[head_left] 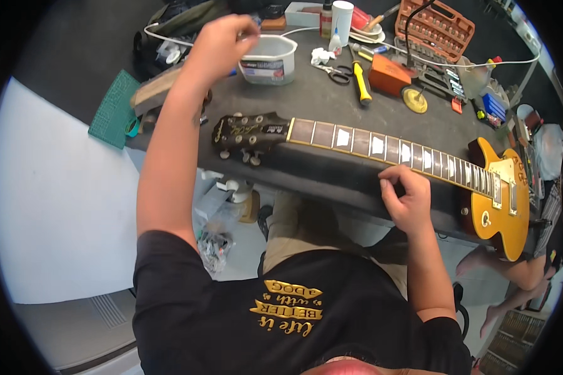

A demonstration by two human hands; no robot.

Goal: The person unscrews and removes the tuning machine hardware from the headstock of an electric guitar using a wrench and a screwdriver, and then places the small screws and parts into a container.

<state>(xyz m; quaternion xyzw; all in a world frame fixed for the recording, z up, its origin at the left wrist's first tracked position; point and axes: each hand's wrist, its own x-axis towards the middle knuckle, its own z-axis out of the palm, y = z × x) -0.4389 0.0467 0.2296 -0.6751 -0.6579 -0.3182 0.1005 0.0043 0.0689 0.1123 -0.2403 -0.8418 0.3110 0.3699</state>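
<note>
An electric guitar (391,149) with a gold body and a black headstock lies face up along the front of the dark workbench, headstock to the left; no strings show on it. My left hand (224,45) is raised at the far left beside a clear plastic tub (266,62), its fingers curled together and slightly blurred. My right hand (408,197) is at the near edge of the guitar neck, fingers curled in and thumb close to the forefinger. Whatever either hand may pinch is hidden or too small to make out.
Behind the neck lie a yellow-handled tool (360,81), black scissors (340,75), an orange box (388,74) and a yellow disc (414,100). An open orange socket case (435,28) stands at the back. A green mat (114,109) hangs at the left; another person's arm (525,272) shows at right.
</note>
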